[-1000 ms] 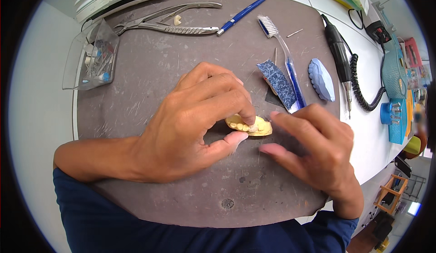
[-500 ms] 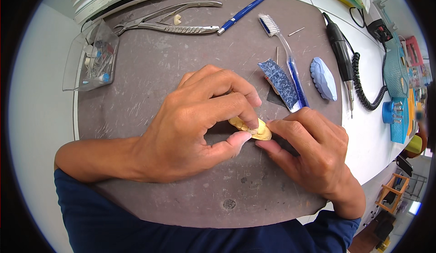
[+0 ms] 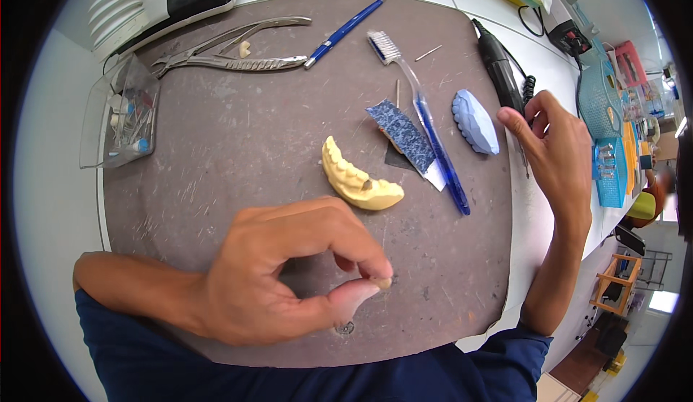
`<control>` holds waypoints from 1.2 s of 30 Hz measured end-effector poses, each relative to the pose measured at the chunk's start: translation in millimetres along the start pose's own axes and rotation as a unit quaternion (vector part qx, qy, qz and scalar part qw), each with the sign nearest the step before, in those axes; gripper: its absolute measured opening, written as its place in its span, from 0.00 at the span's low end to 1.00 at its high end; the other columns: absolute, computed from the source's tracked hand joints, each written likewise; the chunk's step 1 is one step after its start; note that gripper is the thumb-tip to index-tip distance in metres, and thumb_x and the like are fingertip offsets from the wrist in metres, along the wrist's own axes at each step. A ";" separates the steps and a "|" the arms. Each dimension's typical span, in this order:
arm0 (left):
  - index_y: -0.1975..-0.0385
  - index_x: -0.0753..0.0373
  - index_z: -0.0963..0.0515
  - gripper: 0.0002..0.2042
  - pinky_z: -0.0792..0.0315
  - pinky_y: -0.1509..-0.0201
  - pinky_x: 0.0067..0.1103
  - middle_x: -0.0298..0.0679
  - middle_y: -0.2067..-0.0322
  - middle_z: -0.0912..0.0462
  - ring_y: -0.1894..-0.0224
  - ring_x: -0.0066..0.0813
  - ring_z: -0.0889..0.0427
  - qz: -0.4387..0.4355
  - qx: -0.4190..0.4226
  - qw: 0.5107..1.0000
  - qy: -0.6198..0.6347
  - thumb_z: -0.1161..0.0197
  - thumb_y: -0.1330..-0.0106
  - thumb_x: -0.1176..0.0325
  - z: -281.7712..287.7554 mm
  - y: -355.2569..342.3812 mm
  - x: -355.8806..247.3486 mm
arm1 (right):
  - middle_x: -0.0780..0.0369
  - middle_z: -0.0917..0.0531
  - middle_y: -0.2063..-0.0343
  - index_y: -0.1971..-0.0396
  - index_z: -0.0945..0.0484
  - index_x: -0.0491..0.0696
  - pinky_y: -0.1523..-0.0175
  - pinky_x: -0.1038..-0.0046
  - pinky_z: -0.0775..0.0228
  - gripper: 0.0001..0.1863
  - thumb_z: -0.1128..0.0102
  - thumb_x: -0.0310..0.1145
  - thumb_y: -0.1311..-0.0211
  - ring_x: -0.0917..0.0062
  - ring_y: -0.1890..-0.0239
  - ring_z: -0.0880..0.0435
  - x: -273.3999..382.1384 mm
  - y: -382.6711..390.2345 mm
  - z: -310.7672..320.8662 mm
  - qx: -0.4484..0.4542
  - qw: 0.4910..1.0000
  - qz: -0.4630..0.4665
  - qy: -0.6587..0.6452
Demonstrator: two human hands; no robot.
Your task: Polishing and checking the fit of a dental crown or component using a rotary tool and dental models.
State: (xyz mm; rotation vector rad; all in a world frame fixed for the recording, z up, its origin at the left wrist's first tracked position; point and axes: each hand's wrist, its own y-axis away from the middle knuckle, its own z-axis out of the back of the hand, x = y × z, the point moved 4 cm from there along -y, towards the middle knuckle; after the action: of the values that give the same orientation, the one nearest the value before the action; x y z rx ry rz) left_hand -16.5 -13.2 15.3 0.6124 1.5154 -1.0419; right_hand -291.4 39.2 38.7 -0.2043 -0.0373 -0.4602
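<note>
My left hand (image 3: 296, 272) pinches a small tooth-coloured dental crown (image 3: 385, 283) between thumb and fingertips, above the near part of the brown mat. Beyond it lies a yellow plaster dental model (image 3: 354, 182), curved, with a dark gap in its tooth row; neither hand touches it. At the right, my right hand (image 3: 554, 142) closes around a black dental handpiece (image 3: 498, 62), thumb on one side and curled fingers on the other. The handpiece's thin metal tip (image 3: 526, 165) shows below the thumb. Exact finger contact is partly hidden.
Near the model lie blue-patterned abrasive paper (image 3: 404, 136), a blue toothbrush (image 3: 442, 156) and a blue dental cast (image 3: 475, 122). Metal pliers (image 3: 253, 62), a small tooth piece (image 3: 245, 49) and a blue pen (image 3: 345, 32) lie farther back. A clear box (image 3: 94, 138) stands left.
My right hand has let go of the yellow model and moved right to the handpiece. The left has come nearer with the crown pinched, leaving the model lying on the mat.
</note>
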 end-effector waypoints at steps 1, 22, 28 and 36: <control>0.64 0.69 0.20 0.11 0.25 0.58 0.21 0.43 0.67 0.19 0.66 0.29 0.18 0.041 -0.005 0.998 0.039 0.34 0.48 0.85 -1.7 2.6 4.1 | 0.60 0.28 0.87 0.77 0.26 0.41 0.76 0.70 0.41 0.27 0.35 0.55 0.44 0.76 0.84 0.31 -3.2 -2.3 -4.1 0.007 1.000 0.004 0.006; 0.59 0.75 0.23 0.10 0.19 0.50 0.18 0.48 0.60 0.19 0.55 0.28 0.17 0.261 -0.047 0.941 0.209 0.36 0.40 0.83 3.7 2.9 23.0 | 0.54 0.22 0.71 0.62 0.23 0.40 0.65 0.70 0.20 0.14 0.33 0.29 0.47 0.66 0.70 0.16 76.2 73.7 -6.3 0.130 0.698 0.200 -0.675; 0.59 0.75 0.23 0.10 0.19 0.49 0.20 0.49 0.59 0.19 0.55 0.29 0.17 0.255 -0.048 0.940 0.219 0.37 0.40 0.84 3.6 1.7 23.5 | 0.59 0.22 0.72 0.65 0.26 0.44 0.59 0.66 0.17 0.19 0.27 0.19 0.57 0.60 0.64 0.14 84.0 75.1 -6.8 0.093 0.756 0.302 -0.573; 0.58 0.76 0.24 0.11 0.20 0.49 0.22 0.49 0.60 0.18 0.55 0.29 0.17 0.258 -0.046 0.935 0.239 0.37 0.40 0.83 4.4 1.8 23.7 | 0.61 0.20 0.73 0.70 0.25 0.44 0.57 0.67 0.16 0.17 0.23 0.23 0.58 0.55 0.56 0.15 86.0 76.6 -8.8 0.103 0.776 0.301 -0.544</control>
State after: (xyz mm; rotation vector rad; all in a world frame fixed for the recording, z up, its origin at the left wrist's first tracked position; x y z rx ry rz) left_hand -18.1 -20.1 -7.8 1.1820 1.6705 -0.4267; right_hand -180.5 66.9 22.8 -0.2294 -1.1375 0.3661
